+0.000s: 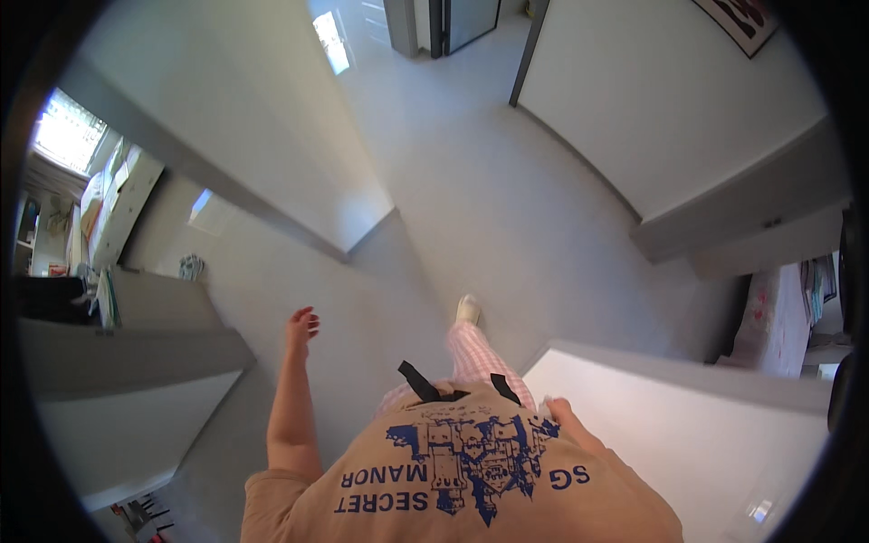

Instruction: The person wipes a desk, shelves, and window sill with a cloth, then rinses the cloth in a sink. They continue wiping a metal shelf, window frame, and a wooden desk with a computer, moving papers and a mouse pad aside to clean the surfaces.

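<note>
My left hand (303,327) hangs out to the side over the grey floor. Its fingers are loosely curled and a little apart, with nothing visible in them. My right hand (562,411) is by my right hip, partly hidden by my shirt. A small whitish, crumpled-looking thing (544,407) shows at its fingers; what it is cannot be made out. I wear a brown printed T-shirt (468,468) and pink checked trousers (472,353). One pale shoe (468,309) is forward on the floor.
Smooth grey floor (468,183) runs ahead between a white wall corner (346,224) and another white wall (652,102). At the left, a doorway shows a bed (129,197) and a bundle (191,266) on the floor. Another bed (767,319) shows at the right. A door (472,24) stands far ahead.
</note>
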Demonstrator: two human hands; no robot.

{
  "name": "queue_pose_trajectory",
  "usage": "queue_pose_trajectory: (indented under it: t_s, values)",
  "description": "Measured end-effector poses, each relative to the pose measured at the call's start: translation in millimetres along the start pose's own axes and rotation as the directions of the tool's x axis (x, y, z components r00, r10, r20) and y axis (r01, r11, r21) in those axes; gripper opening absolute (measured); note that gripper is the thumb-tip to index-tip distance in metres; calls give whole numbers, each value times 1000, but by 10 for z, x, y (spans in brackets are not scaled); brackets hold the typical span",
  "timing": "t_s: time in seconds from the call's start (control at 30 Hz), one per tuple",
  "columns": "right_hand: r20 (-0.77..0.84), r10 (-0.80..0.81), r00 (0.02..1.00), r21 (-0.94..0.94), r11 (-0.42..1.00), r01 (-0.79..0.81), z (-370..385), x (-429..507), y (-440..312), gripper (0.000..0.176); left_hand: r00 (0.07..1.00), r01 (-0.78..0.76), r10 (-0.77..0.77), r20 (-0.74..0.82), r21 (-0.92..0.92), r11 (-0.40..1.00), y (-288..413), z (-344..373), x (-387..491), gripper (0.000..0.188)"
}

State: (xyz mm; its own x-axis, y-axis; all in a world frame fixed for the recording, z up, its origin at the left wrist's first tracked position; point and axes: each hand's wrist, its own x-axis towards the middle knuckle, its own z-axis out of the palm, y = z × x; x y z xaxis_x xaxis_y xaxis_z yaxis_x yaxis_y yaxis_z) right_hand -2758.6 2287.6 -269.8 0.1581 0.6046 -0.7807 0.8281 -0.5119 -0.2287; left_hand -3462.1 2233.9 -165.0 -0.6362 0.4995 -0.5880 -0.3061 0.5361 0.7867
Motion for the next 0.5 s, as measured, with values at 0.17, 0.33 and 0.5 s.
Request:
queue_pose_trajectory:
  t_s: [0.17, 0.33, 0.5]
  values:
    - [-147, 43, 988, 381, 924, 17, -1218, 1264, -1388, 35, 946, 90, -134, 295, 159, 983, 867, 1807, 490, 23]
    - [-312, -202, 929, 378, 871, 316, -2503, 2347, -3546, 38, 901, 168, -270, 339, 301, 939, 1275, 2721, 1070, 23]
    - [-264, -405, 876, 246, 849, 467, -3342, 3230, -5372, 38, 875, 399, -442, 200, 221, 890, 1640, 3077, 2220, 25]
